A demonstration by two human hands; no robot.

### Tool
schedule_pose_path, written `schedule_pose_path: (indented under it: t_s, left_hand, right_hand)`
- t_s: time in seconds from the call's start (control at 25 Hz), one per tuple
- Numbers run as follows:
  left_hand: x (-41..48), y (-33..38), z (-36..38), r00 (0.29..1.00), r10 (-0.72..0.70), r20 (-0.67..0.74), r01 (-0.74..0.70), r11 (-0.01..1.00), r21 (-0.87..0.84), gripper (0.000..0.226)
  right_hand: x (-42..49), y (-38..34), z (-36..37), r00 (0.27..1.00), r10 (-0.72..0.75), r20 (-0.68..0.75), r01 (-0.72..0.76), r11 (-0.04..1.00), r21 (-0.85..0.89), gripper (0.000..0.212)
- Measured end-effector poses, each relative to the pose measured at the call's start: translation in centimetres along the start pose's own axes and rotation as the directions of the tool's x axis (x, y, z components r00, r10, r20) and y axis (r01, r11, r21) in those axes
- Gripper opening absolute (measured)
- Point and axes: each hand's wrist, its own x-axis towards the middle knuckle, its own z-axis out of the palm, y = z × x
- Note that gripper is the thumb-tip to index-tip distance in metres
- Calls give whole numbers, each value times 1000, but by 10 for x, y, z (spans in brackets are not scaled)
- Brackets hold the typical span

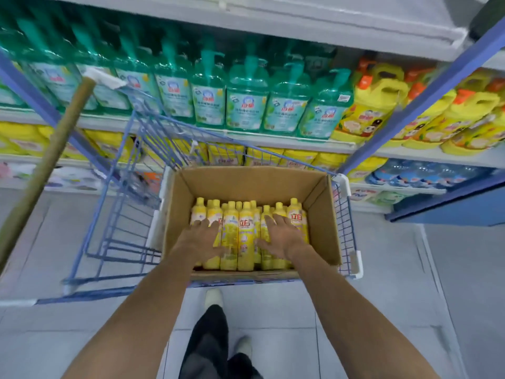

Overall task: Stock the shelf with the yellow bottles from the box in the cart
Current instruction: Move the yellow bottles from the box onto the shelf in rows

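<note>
Box (247, 181) as landmark: open cardboard, flaps up, sitting in right half of blue wire cart (114, 214), near wall against cart's near rail. Left of box: rest of cart basket bare, open wire floor. Inside box, far third bare cardboard, free room there; near two-thirds packed w/ yellow bottles (246, 236), upright, caps up, tight rows touching each other. Left hand (200, 237) over left rows, palm down, fingers spread flat on bottle tops/shoulders, not curled round any. Right hand (281, 236) same on right rows, fingers splayed, thumb toward centre; nothing gripped. Between hands, two centre bottles uncovered. Beyond box: shelf (273, 138) edge just past cart's far rail, green pump bottles (246, 105) in full row above it, yellow jugs (382, 105) to right. Lower tier behind cart stocked w/ yellow packs, partly hidden by wire. Wooden pole (46, 170) leaning well left of box. Floor (410, 296) right of and behind box open; person's shoes and dark trousers directly behind.
</note>
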Motion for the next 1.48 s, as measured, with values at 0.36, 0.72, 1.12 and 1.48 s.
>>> schedule_pose_path:
  t_s: [0.36, 0.72, 1.12, 1.48]
  left_hand:
    - [128, -24, 21, 997, 30, 67, -23, 994, -102, 79]
    - [206, -1, 61, 998, -3, -68, -8, 987, -159, 94]
    - [195, 22, 73, 966, -222, -129, 136, 868, -478, 87]
    - [178, 22, 69, 941, -297, -165, 74, 653, -754, 62]
  right_hand:
    - [112, -8, 40, 997, 23, 76, -31, 994, 107, 86]
    - [194, -2, 89, 999, 31, -11, -27, 969, 247, 82]
    - [191, -2, 92, 983, 177, -48, -113, 793, 599, 88]
    - [175, 2, 99, 978, 199, -68, -104, 739, 666, 91]
